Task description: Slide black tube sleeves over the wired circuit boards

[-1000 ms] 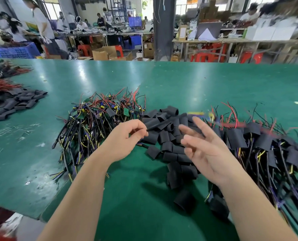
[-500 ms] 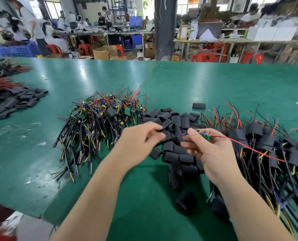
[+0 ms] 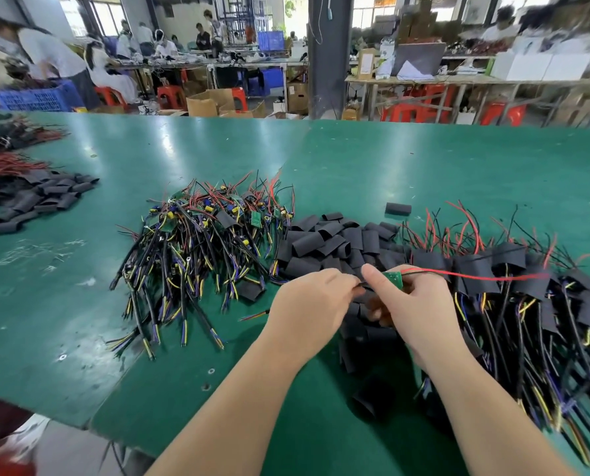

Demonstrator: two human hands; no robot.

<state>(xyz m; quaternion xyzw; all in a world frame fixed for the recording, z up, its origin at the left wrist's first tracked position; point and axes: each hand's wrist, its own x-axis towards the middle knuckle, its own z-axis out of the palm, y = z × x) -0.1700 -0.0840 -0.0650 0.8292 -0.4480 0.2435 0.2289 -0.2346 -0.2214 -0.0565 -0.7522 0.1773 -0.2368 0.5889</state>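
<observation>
My right hand (image 3: pixel 417 305) pinches a small green circuit board (image 3: pixel 394 279) whose red wire (image 3: pixel 475 277) trails off to the right. My left hand (image 3: pixel 312 305) pinches the board's black cable just left of the board, fingertips almost touching the right thumb. Both hands hover over a heap of loose black tube sleeves (image 3: pixel 335 243) in the middle of the green table. To the left lies a pile of bare wired boards (image 3: pixel 197 249). On the right lies a pile of boards with black sleeves on them (image 3: pixel 513 280).
One stray sleeve (image 3: pixel 398 208) lies beyond the heap. Another heap of sleeves (image 3: pixel 42 197) and red wires (image 3: pixel 5 163) sits at the far left. The table's front edge (image 3: pixel 91 426) runs below my forearms. People work at benches behind.
A second ago both hands were empty with fingers apart. They have since taken hold of a wired board, and now hold it slightly lower and closer together.
</observation>
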